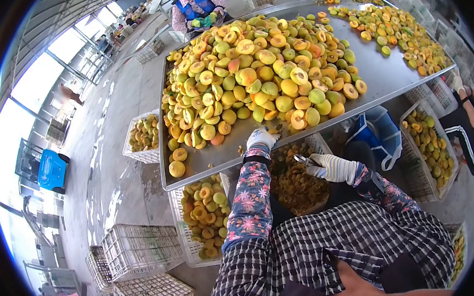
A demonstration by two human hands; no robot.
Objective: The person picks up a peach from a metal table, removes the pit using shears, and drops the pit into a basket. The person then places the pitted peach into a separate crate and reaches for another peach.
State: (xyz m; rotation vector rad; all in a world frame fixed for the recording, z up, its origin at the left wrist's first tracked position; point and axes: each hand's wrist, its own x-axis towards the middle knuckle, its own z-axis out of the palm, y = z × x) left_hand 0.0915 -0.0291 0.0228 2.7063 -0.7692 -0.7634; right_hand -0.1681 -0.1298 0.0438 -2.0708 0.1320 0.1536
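A large heap of halved yellow-green fruit (265, 70) covers much of the metal table (374, 88). My left hand (261, 139), in a white glove, is at the table's near edge, just below the heap; its fingers are bent, and what they hold, if anything, is hidden. My right hand (333, 168), in a striped glove, is closed around a small metal tool (303, 159) over a crate of brownish fruit scraps (299, 185). That crate sits below the table edge, between my two arms.
Crates of fruit stand at the lower left (204, 218), left of the table (144, 133) and at the right (428, 150). Stacked white crates (141, 249) are at the lower left. A co-worker (198, 9) sits across the table; another person is at the right edge. A blue bag (380, 134) hangs below the table.
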